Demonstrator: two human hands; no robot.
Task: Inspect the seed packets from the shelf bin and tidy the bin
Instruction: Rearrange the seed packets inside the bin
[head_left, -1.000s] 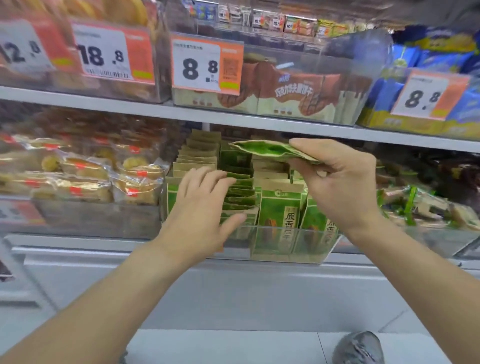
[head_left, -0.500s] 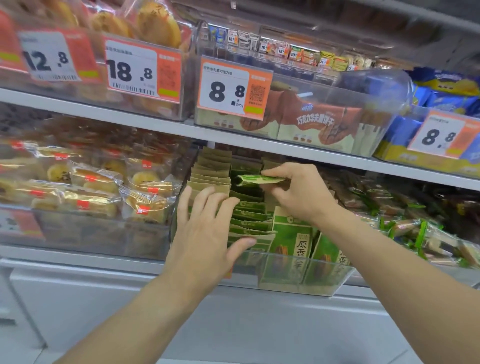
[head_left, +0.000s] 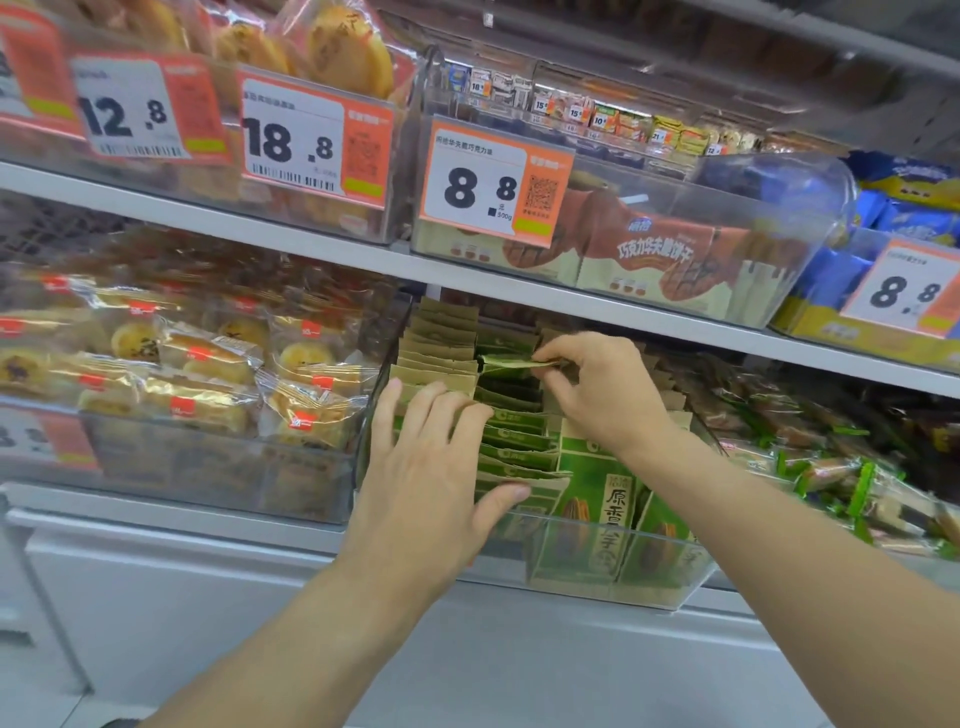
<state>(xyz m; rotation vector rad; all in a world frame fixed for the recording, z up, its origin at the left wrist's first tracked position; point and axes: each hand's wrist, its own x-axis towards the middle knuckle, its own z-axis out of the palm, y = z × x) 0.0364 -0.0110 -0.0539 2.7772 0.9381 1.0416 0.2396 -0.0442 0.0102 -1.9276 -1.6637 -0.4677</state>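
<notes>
Your right hand (head_left: 602, 395) pinches one green seed packet (head_left: 511, 362) flat above the clear bin (head_left: 670, 587), which holds rows of upright packets (head_left: 514, 441). Your left hand (head_left: 431, 457), fingers spread and relaxed, rests on the front-left rows, just below the held packet.

Single head-worn view, facing forward and slightly down, close to shop shelving (head_left: 597, 306).
</notes>
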